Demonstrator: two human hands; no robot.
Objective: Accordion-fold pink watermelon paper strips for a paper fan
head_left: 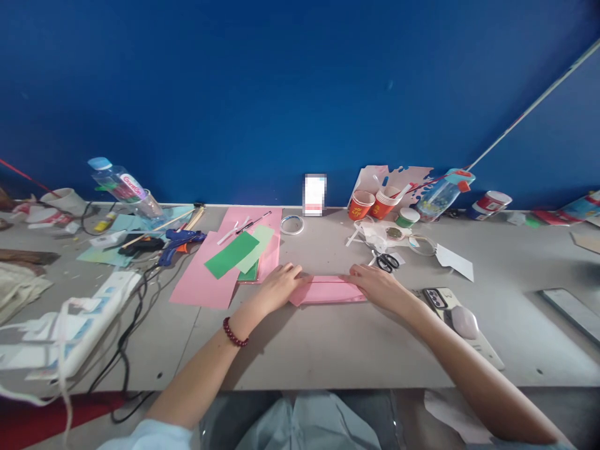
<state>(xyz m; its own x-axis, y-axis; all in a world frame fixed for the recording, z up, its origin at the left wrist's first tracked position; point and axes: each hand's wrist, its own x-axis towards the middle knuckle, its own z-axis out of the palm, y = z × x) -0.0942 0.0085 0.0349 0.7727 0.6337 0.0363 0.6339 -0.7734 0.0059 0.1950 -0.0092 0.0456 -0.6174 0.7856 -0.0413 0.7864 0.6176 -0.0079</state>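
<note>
A folded sheet of pink paper [328, 292] lies on the grey table straight in front of me, with a crease running along its far side. My left hand [284, 284] grips its left end, fingers closed at the edge. At the right end my right hand [370, 284] pinches the same paper. Beyond my left hand are larger pink sheets [201, 281], with a dark green strip [232, 255] and a pale green strip [260, 247] on top. Black-handled scissors [387, 262] lie just past my right hand.
A blue glue gun [175, 247] and a white power strip [98, 319] with cables are at left. Red paper cups [362, 205], a tape roll [292, 225] and an upright phone [314, 195] stand toward the blue wall. Another phone [457, 312] lies at right.
</note>
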